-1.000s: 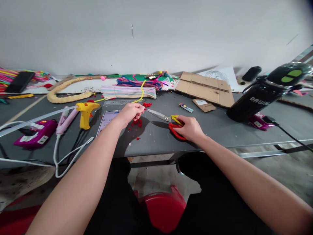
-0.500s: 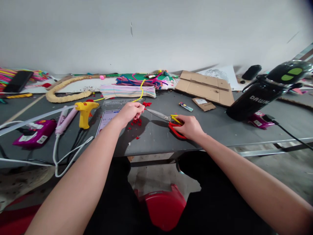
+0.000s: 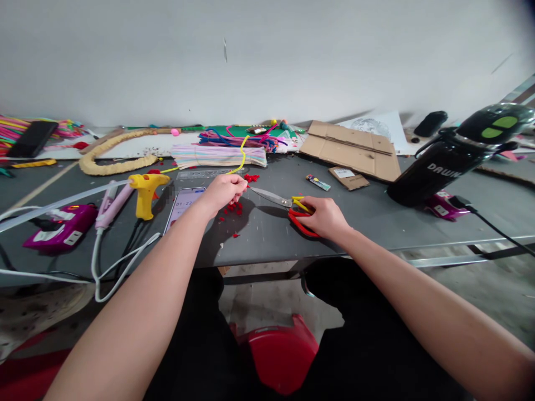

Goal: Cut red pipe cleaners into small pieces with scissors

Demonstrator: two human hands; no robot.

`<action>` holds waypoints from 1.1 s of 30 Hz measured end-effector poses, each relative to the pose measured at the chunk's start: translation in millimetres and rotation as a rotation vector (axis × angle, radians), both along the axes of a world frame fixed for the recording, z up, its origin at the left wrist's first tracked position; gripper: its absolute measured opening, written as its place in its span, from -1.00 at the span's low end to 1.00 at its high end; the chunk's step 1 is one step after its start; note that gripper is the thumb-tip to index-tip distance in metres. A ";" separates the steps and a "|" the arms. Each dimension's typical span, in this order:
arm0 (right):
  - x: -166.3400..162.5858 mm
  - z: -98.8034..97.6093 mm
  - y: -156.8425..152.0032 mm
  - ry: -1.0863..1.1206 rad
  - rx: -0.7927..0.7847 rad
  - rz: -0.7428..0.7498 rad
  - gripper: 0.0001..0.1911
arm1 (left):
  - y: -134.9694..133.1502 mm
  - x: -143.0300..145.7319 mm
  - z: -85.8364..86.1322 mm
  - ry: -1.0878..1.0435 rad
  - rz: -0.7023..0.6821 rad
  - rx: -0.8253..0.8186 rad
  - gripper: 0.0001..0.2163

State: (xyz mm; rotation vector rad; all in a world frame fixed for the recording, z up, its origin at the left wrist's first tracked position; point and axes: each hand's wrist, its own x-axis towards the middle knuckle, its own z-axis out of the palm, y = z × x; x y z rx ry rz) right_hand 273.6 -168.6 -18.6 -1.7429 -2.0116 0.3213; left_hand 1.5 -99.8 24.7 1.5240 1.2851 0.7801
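Left fingers: the left hand (image 3: 228, 192) is pinched together on a tiny red bit (image 3: 247, 186), mostly hidden.
Right fingers: the right hand (image 3: 328, 217) is wrapped around the handles of the scissors (image 3: 286, 202).
Scissors' lie: just right of the left fingertips, long axis running roughly along the tabletop's (image 3: 271, 239) front edge, tips toward the left hand; blades look nearly together, contact with the bit unclear.
Nearer hand: left at the tips, right at the handles.
Red scraps (image 3: 234, 209): below the left fingers, toward the front edge.
Red pile (image 3: 251, 178): just beyond the fingertips.
Phone (image 3: 187, 199): left of the left hand, partly behind the forearm.
Stems (image 3: 217, 156): bundled toward the tabletop's back edge.
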 end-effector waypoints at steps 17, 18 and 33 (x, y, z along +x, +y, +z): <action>-1.1 -0.6 0.2 -0.017 0.011 -0.008 -0.73 | 1.7 0.1 -1.1 0.057 0.024 -0.005 -0.88; -1.1 -0.7 0.3 -0.016 0.011 -0.008 -0.73 | 1.8 0.0 -1.2 0.063 0.028 -0.006 -0.88; -1.0 0.2 -0.4 -0.018 0.016 -0.006 -0.74 | 2.0 0.5 -1.5 0.057 0.030 -0.016 -0.87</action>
